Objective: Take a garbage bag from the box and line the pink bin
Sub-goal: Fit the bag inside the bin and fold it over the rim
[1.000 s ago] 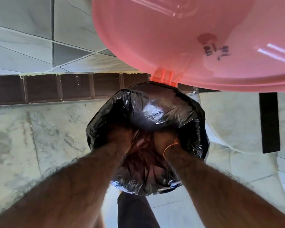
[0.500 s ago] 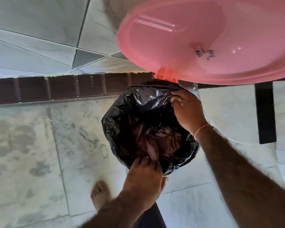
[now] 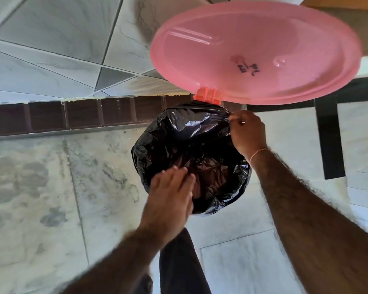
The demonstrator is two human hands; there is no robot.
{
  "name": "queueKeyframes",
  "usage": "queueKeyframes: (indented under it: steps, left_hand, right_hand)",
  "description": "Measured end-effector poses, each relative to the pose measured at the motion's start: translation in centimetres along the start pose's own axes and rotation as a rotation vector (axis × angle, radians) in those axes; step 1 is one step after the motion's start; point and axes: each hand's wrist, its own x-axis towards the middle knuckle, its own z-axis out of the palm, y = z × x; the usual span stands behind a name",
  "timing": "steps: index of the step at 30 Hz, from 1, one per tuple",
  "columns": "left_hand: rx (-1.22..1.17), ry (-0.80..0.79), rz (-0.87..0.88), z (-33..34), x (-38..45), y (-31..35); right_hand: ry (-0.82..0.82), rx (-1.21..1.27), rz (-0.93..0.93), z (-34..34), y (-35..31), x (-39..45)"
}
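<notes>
The pink bin stands on the floor with its round pink lid (image 3: 253, 54) swung up on the hinge (image 3: 208, 96). A black garbage bag (image 3: 191, 141) fills the bin's mouth and folds over the rim, hiding the bin's body. My right hand (image 3: 248, 132) pinches the bag's edge at the far right rim, just under the lid. Blurred with motion, my left hand (image 3: 170, 194) lies over the bag's near left edge with its fingers stretched out flat, and I see no plastic gripped in it.
A dark brown tile skirting (image 3: 72, 115) runs along the wall behind the bin. Marble floor (image 3: 40, 187) spreads to the left. A black upright bar (image 3: 329, 136) stands right of the bin. My dark trouser leg (image 3: 179, 262) is just below the bin.
Both hands came out of the bag's inside. My right hand moved up along the rim to the far right edge. My left hand let go of the near rim and flattened.
</notes>
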Motion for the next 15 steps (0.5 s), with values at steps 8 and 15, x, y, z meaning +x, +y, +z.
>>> queueKeyframes:
  steps: [8,15]
  left_hand:
    - [0.221,0.029,-0.063,-4.1,12.4,-4.4]
    - [0.071,-0.076,-0.093,-4.3,15.4,-4.6]
  right_hand:
    - [-0.090,0.039,-0.022,0.8,-0.6,0.7]
    - [-0.151,0.072,-0.033,0.9,-0.3,1.5]
